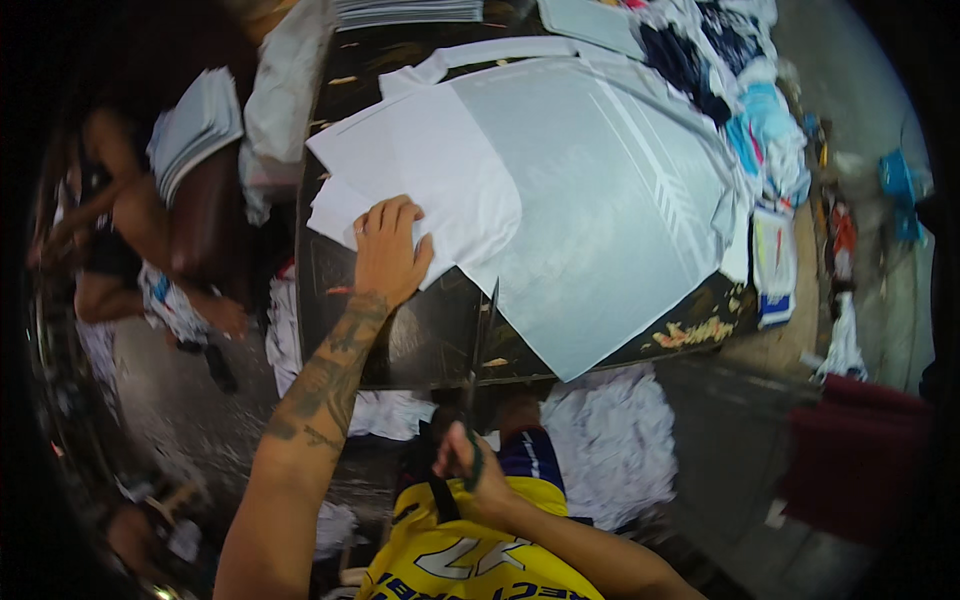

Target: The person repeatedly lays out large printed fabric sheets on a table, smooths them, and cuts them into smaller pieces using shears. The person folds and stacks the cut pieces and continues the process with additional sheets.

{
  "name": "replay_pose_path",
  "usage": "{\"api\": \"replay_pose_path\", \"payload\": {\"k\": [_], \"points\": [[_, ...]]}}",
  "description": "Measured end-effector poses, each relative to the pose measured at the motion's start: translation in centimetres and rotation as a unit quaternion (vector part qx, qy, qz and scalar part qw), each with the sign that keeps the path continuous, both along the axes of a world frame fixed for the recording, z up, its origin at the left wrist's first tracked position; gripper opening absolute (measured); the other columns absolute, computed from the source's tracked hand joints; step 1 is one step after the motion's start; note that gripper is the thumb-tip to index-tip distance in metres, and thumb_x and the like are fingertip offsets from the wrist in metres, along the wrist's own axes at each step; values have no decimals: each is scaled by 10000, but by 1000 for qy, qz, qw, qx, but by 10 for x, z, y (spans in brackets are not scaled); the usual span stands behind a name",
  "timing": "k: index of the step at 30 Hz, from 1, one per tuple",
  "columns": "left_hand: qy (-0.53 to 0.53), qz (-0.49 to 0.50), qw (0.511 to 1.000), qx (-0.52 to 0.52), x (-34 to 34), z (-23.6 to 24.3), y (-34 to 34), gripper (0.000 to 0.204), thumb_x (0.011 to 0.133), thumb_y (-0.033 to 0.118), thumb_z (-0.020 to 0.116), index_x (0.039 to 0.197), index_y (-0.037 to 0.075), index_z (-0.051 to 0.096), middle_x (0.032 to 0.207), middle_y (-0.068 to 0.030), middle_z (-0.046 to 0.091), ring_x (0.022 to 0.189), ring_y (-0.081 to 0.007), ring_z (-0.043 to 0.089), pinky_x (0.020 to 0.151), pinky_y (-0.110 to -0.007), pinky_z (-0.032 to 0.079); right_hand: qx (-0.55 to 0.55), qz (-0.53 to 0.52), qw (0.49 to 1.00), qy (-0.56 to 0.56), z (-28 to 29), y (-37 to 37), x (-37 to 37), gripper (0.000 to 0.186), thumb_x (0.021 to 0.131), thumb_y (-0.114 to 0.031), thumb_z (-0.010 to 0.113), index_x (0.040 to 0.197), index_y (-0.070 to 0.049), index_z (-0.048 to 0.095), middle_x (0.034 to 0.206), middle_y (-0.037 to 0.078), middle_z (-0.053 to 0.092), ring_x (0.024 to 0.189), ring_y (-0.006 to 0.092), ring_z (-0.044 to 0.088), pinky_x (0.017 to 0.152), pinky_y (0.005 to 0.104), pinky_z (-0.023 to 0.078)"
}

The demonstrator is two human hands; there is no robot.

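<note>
My left hand (390,250) lies on the white cloth (410,165) at the left of the dark table, fingers stretched over its lower edge. A light grey fabric panel (600,210) with white stripes spreads beside it to the right, its pointed lower corner near the table's front edge. My right hand (470,470), low in front of my body, is closed round the green-wrapped handle of what look like long scissors (480,350). Their dark narrow blade points away from me, its tip at the lower edge of the cloth. Whether the blades are parted cannot be made out.
Crumpled clothes (765,120) heap at the table's far right, above a white-and-blue packet (773,265). A stack of sheets (410,12) sits at the back. White fabric (610,445) is piled below the front edge. Another person (140,220) sits at left.
</note>
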State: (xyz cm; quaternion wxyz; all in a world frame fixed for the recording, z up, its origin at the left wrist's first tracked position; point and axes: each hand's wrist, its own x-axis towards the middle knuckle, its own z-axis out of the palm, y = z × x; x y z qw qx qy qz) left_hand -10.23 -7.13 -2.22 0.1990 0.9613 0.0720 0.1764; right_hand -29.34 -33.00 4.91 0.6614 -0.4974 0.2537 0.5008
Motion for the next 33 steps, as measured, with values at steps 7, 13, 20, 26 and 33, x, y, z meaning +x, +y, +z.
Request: {"api": "replay_pose_path", "payload": {"k": [7,13,20,26,33], "points": [[22,-19,999,23,-5,-3,3,455,845,234,751,1241,90,581,1325,-106,566,1318,-313,490,1122,-479,313,0,-296,953,-64,-29,199,40,499,1096,-572,594,1153,-77,623,1000,-15,585,915,103,549,837,279,450],[29,-15,999,30,-1,-3,2,481,818,232,747,1242,83,577,1328,-113,564,1315,-324,497,1126,-483,314,11,-271,962,12,-17,164,56,445,1030,-506,742,837,-131,602,716,3,560,659,119,588,650,288,495],[31,-18,999,27,0,1,0,494,824,263,733,1251,75,572,1330,-112,560,1320,-322,496,1137,-506,310,-99,-127,987,-4,-12,95,62,529,955,-587,798,775,-140,579,646,-31,524,560,102,570,571,264,476],[32,-13,999,23,2,5,-1,483,824,258,726,1236,59,571,1312,-120,558,1305,-330,500,1133,-503,313,-138,-34,990,-4,-10,46,86,553,908,-624,829,784,-119,641,679,-32,572,591,76,587,553,244,461],[64,-4,998,29,2,8,-2,519,800,220,724,1259,49,553,1331,-138,547,1308,-351,485,1130,-496,307,-169,139,975,-47,-7,-14,136,534,929,-588,824,899,-70,699,696,-39,567,602,80,587,579,247,478]]}}
